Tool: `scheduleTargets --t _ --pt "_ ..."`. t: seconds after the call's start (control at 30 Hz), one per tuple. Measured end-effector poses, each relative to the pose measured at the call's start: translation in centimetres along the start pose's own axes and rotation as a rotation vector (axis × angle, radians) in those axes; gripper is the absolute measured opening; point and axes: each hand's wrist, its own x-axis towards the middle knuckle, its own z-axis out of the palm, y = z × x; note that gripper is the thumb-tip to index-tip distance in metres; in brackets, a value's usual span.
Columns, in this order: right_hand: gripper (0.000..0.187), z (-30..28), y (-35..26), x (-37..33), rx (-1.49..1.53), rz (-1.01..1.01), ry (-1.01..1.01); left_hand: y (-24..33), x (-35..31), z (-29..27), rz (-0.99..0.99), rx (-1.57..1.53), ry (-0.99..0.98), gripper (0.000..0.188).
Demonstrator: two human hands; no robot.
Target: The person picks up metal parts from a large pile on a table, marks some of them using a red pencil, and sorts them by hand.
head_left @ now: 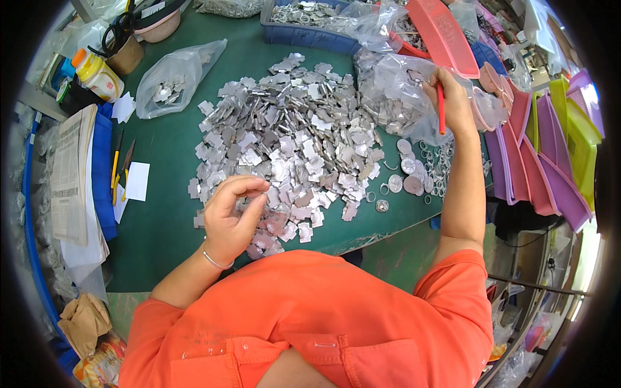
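Far left: yellow bottle (pixel 102 79), then white card (pixel 138 182) on the green table (pixel 145 255). Small clear bag (pixel 194 61): few metal pieces inside. Left hand (pixel 234 212) at near-left edge of the metal-piece pile (pixel 284 139), fingers curled, thumb close; can't tell if it grips anything. Blue bin (pixel 310 37) behind: loose metal parts. Larger clear bag (pixel 404 68) right of pile: full of pieces. Right hand (pixel 453 100) over it, gripping red pen (pixel 442 110); forearm (pixel 460 194) blocks view beside the rings (pixel 440 165). Far right: coloured trays (pixel 543 155).
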Motion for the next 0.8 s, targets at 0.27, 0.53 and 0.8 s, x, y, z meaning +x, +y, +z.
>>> scheduleTargets --t 0.27,0.53,0.8 --pt "0.039 4.0 -0.4 2.5 0.147 0.011 0.122 -0.2 0.2 0.0 -0.124 -0.051 -0.117 0.023" --pt "0.041 -0.8 3.7 1.5 -0.509 0.441 0.508 -0.9 0.6 -3.3 -0.172 0.122 -0.027 0.021" --pt "0.024 2.9 8.2 -0.6 0.765 0.429 0.389 -1.1 2.8 -2.7 -0.187 0.16 -0.096 0.019"
